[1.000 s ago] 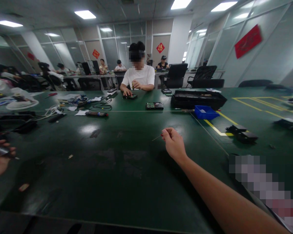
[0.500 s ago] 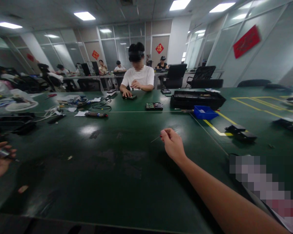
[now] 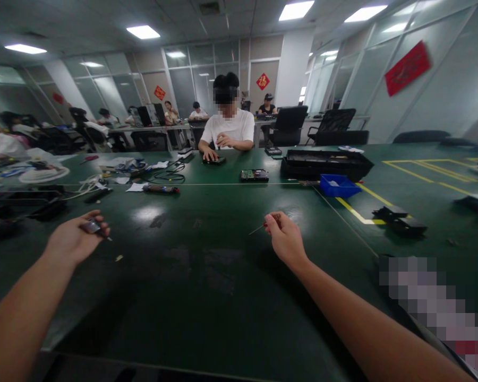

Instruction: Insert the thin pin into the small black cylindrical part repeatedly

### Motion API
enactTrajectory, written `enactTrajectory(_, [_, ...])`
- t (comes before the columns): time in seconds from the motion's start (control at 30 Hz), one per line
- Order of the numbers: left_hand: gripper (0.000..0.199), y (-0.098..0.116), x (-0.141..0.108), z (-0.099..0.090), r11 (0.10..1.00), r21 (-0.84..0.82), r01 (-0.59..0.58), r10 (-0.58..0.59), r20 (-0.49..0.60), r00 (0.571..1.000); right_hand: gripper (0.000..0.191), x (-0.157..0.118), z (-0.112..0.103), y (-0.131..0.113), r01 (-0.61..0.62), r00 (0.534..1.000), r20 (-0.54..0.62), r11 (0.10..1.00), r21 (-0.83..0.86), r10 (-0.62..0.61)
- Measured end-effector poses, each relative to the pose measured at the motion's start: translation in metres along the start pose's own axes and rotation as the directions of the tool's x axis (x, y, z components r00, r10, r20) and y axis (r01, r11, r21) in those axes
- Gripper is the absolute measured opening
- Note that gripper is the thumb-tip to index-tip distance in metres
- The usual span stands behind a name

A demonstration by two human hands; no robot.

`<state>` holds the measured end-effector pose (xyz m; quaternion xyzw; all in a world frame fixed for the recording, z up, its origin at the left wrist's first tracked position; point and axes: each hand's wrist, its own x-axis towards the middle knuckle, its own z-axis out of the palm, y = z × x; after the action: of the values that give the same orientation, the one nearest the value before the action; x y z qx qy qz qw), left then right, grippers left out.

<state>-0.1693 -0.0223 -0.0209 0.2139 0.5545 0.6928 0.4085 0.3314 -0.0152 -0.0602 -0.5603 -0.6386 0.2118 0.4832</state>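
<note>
On the left, my left hand (image 3: 77, 239) is raised over the green table (image 3: 171, 318), its fingers curled around a small dark and silvery tool (image 3: 91, 226) whose thin tip points to the lower right. Right of centre, my right hand (image 3: 283, 236) pinches a thin metal shaft (image 3: 257, 229) between thumb and fingers. The shaft points down to the left, and its handle is mostly hidden in the fingers. A wide gap separates the two hands. A small pale scrap (image 3: 119, 258) lies on the table near my left hand.
Across the table a person in a white shirt (image 3: 231, 130) handles a dark device. A circuit-board device (image 3: 254, 175), a long black tray (image 3: 326, 165), a blue bin (image 3: 338, 185) and black parts (image 3: 400, 219) lie ahead. Cables (image 3: 169, 172) and a striped tool (image 3: 161, 189) lie farther left.
My left hand has come in from the left edge with its tool, moving right and slightly up. My right hand keeps its pinch in nearly the same place. The view has shifted slightly.
</note>
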Motion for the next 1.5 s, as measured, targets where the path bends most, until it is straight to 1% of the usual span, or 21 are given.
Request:
enactTrajectory(0.1, [0.031, -0.011, -0.019, 0.041, 0.997, -0.056, 0.045, -0.036, 0.155, 0.987, 0.034, 0.000, -0.001, -0.001, 0.001, 1.000, 0.010, 1.000, -0.005, -0.001])
enactTrajectory(0.17, [0.028, -0.018, -0.034, 0.069, 0.996, -0.065, 0.059, -0.044, 0.211, 0.977, 0.034, 0.000, 0.000, 0.000, -0.001, 1.000, 0.011, 1.000, -0.003, 0.001])
enactTrajectory(0.23, [0.029, -0.026, -0.050, 0.097, 0.994, -0.066, 0.081, -0.059, 0.289, 0.955, 0.034, 0.000, 0.000, 0.002, -0.002, 1.000, 0.005, 1.000, -0.001, 0.002])
enactTrajectory(0.3, [0.031, -0.033, -0.065, 0.123, 0.993, -0.069, 0.095, -0.067, 0.338, 0.939, 0.034, 0.001, 0.001, 0.003, 0.002, 1.000, -0.007, 1.000, -0.004, -0.002])
enactTrajectory(0.37, [0.034, -0.039, -0.080, 0.147, 0.994, -0.054, 0.097, -0.067, 0.409, 0.910, 0.034, 0.001, 0.001, 0.002, 0.009, 1.000, -0.010, 1.000, -0.005, -0.009])
enactTrajectory(0.47, [0.034, -0.050, -0.101, 0.177, 0.994, -0.033, 0.100, -0.070, 0.510, 0.858, 0.034, 0.000, 0.000, 0.000, 0.017, 1.000, -0.004, 1.000, 0.002, -0.017])
enactTrajectory(0.57, [0.032, -0.066, -0.123, 0.200, 0.997, -0.004, 0.083, -0.067, 0.563, 0.824, 0.034, 0.000, 0.000, -0.001, 0.019, 1.000, -0.003, 1.000, 0.007, -0.019])
enactTrajectory(0.63, [0.033, -0.080, -0.137, 0.212, 0.999, 0.049, 0.014, -0.041, 0.596, 0.802, 0.034, 0.000, 0.000, 0.000, 0.019, 1.000, -0.003, 1.000, 0.005, -0.019])
enactTrajectory(0.67, [0.035, -0.087, -0.144, 0.217, 0.996, 0.085, -0.034, -0.026, 0.621, 0.784, 0.034, 0.000, 0.000, 0.001, 0.018, 1.000, -0.003, 1.000, 0.004, -0.018])
enactTrajectory(0.77, [0.037, -0.110, -0.156, 0.225, 0.967, 0.177, -0.185, 0.008, 0.701, 0.714, 0.035, 0.000, 0.002, 0.002, 0.016, 1.000, -0.004, 1.000, 0.008, -0.015])
enactTrajectory(0.83, [0.035, -0.124, -0.156, 0.225, 0.939, 0.220, -0.265, 0.018, 0.737, 0.675, 0.034, -0.001, 0.003, 0.002, 0.015, 1.000, -0.003, 1.000, 0.014, -0.015])
enactTrajectory(0.9, [0.035, -0.136, -0.149, 0.222, 0.898, 0.274, -0.345, 0.021, 0.756, 0.655, 0.033, -0.002, 0.003, 0.001, 0.014, 1.000, -0.001, 1.000, 0.018, -0.014])
enactTrajectory(0.97, [0.035, -0.145, -0.141, 0.217, 0.837, 0.338, -0.430, 0.023, 0.764, 0.645, 0.033, -0.003, 0.003, -0.002, 0.015, 1.000, 0.004, 1.000, 0.018, -0.015])
enactTrajectory(1.07, [0.036, -0.150, -0.133, 0.211, 0.730, 0.403, -0.552, 0.029, 0.789, 0.614, 0.034, -0.006, 0.003, -0.008, 0.029, 0.999, 0.019, 1.000, 0.004, -0.029])
enactTrajectory(1.1, [0.040, -0.151, -0.132, 0.209, 0.693, 0.415, -0.590, 0.033, 0.798, 0.601, 0.034, -0.006, 0.002, -0.010, 0.039, 0.999, 0.021, 0.999, -0.003, -0.039])
enactTrajectory(1.17, [0.054, -0.152, -0.132, 0.208, 0.622, 0.416, -0.663, 0.058, 0.820, 0.569, 0.033, -0.008, 0.002, -0.012, 0.060, 0.998, 0.023, 0.998, -0.007, -0.060])
enactTrajectory(1.23, [0.061, -0.153, -0.132, 0.207, 0.575, 0.395, -0.716, 0.100, 0.835, 0.541, 0.032, -0.009, 0.002, -0.012, 0.082, 0.996, 0.023, 0.996, 0.025, -0.083])
enactTrajectory(1.3, [0.054, -0.155, -0.131, 0.207, 0.555, 0.381, -0.740, 0.135, 0.836, 0.531, 0.029, -0.010, 0.002, -0.011, 0.095, 0.995, 0.011, 0.990, 0.105, -0.097])
enactTrajectory(1.4, [0.036, -0.155, -0.129, 0.207, 0.525, 0.392, -0.756, 0.146, 0.833, 0.533, 0.025, -0.009, 0.003, -0.009, 0.085, 0.996, -0.009, 0.964, 0.253, -0.085])
enactTrajectory(1.5, [0.030, -0.153, -0.129, 0.206, 0.492, 0.355, -0.795, 0.170, 0.856, 0.488, 0.025, -0.009, 0.004, -0.008, 0.069, 0.997, -0.006, 0.937, 0.342, -0.071])
